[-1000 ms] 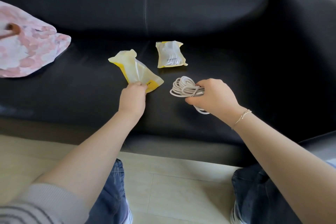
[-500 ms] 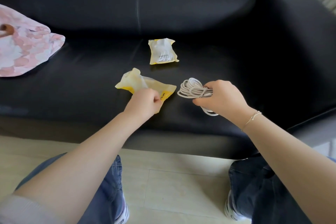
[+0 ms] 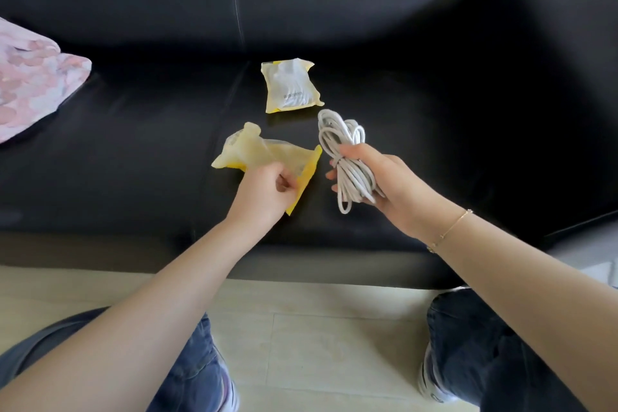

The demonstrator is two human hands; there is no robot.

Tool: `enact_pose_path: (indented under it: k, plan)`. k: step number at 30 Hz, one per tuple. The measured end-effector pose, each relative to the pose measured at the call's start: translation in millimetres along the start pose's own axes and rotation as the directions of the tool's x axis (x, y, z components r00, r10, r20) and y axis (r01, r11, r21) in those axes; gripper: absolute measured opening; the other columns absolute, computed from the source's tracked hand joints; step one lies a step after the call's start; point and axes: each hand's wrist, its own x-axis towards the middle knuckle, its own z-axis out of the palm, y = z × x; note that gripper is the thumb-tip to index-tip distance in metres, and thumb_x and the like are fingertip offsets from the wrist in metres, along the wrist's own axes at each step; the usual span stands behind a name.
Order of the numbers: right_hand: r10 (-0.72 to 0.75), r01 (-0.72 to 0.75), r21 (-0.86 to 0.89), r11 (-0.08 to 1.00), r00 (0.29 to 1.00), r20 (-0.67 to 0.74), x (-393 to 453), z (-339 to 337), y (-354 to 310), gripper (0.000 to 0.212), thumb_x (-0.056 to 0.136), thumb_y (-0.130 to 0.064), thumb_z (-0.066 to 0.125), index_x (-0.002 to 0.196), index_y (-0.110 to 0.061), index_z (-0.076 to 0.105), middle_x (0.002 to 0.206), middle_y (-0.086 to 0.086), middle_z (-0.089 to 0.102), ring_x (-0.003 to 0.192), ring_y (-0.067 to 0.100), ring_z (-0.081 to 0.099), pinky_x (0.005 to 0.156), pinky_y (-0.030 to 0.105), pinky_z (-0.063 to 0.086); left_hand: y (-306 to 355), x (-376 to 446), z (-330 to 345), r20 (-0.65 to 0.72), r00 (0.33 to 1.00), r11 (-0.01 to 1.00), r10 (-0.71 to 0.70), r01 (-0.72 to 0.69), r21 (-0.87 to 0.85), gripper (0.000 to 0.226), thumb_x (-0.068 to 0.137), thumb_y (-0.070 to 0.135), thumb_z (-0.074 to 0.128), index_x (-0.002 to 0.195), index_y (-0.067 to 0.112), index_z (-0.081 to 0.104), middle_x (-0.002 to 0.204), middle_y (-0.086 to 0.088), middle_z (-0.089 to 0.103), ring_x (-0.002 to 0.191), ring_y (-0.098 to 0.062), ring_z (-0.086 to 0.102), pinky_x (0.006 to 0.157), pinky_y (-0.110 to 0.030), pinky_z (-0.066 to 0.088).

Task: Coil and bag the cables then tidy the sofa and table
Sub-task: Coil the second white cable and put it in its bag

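Since a second ago my left hand (image 3: 264, 192) has dragged the empty yellow bag (image 3: 264, 157) nearer, fingers pinching its mouth to open it. Just right of that bag, my right hand (image 3: 384, 184) grips the coiled white cable (image 3: 341, 144), upright for loading. The filled bag (image 3: 290, 85) lies behind on the sofa (image 3: 133, 130).

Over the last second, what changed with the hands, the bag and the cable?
The left hand pulled the empty yellow bag nearer and now pinches its edge. The right hand turned the coiled white cable from sideways to lengthwise. The filled bag and pink cushion stayed put.
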Motion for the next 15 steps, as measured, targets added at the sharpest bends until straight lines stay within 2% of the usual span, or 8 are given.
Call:
enact_pose_path:
  k: [1, 5, 7, 9, 12, 15]
  plan:
    - [-0.006, 0.006, 0.020, 1.000, 1.000, 0.014, 1, 3, 1, 0.033, 0.089, -0.036, 0.063, 0.110, -0.011, 0.069, 0.105, 0.013, 0.073, 0.095, 0.022, 0.070, 0.094, 0.038, 0.055, 1, -3, 3, 0.000, 1.000, 0.999, 0.022, -0.022, 0.024, 0.011, 0.090, 0.008, 0.062, 0.092, 0.017, 0.068, 0.085, 0.006, 0.066, 0.085, -0.015, 0.064, 0.071, -0.022, 0.050]
    - [-0.027, 0.027, -0.014, 1.000, 1.000, 0.003, 5, 10, 5, 0.038, 0.088, -0.038, 0.063, 0.110, -0.007, 0.070, 0.108, 0.016, 0.071, 0.090, 0.020, 0.066, 0.095, 0.041, 0.052, 3, -11, 14, -0.023, 0.991, 0.987, 0.130, -0.128, 0.095, 0.012, 0.090, 0.016, 0.067, 0.100, 0.015, 0.075, 0.092, 0.003, 0.070, 0.087, -0.016, 0.064, 0.083, -0.033, 0.053]
    - [-0.041, 0.040, -0.078, 0.996, 0.999, -0.019, 6, 10, 7, 0.045, 0.087, -0.040, 0.063, 0.109, -0.001, 0.068, 0.107, 0.020, 0.069, 0.085, 0.020, 0.063, 0.095, 0.043, 0.051, 5, -14, 18, -0.042, 0.986, 0.977, 0.159, -0.151, 0.153, 0.012, 0.087, 0.019, 0.072, 0.098, 0.014, 0.074, 0.090, 0.005, 0.062, 0.084, -0.016, 0.060, 0.080, -0.031, 0.051]
    - [-0.027, 0.026, -0.087, 0.996, 1.000, -0.009, 7, 9, 8, 0.045, 0.088, -0.039, 0.063, 0.109, 0.001, 0.068, 0.097, 0.018, 0.069, 0.081, 0.019, 0.061, 0.087, 0.038, 0.053, 6, -15, 20, -0.077, 0.981, 0.970, 0.176, -0.159, 0.184, 0.014, 0.084, 0.020, 0.075, 0.095, 0.013, 0.072, 0.091, 0.005, 0.058, 0.081, -0.017, 0.058, 0.077, -0.031, 0.049]
    - [0.052, -0.051, -0.069, 0.996, 0.998, 0.021, 8, 7, 13, 0.037, 0.086, -0.038, 0.065, 0.104, -0.005, 0.071, 0.087, 0.008, 0.069, 0.079, 0.018, 0.064, 0.081, 0.031, 0.055, 6, -14, 20, -0.124, 0.981, 0.981, 0.152, -0.135, 0.137, 0.016, 0.080, 0.022, 0.079, 0.091, 0.013, 0.070, 0.088, 0.005, 0.062, 0.077, -0.017, 0.060, 0.072, -0.030, 0.050]
    - [0.042, -0.047, -0.196, 0.979, 0.999, -0.028, 8, 6, 19, 0.042, 0.082, -0.040, 0.068, 0.100, -0.002, 0.071, 0.083, 0.008, 0.066, 0.077, 0.018, 0.060, 0.073, 0.031, 0.049, 10, -13, 16, -0.138, 0.986, 0.996, 0.090, -0.091, 0.002, 0.009, 0.080, 0.019, 0.078, 0.085, 0.016, 0.071, 0.071, 0.014, 0.059, 0.068, -0.007, 0.060, 0.064, -0.017, 0.046]
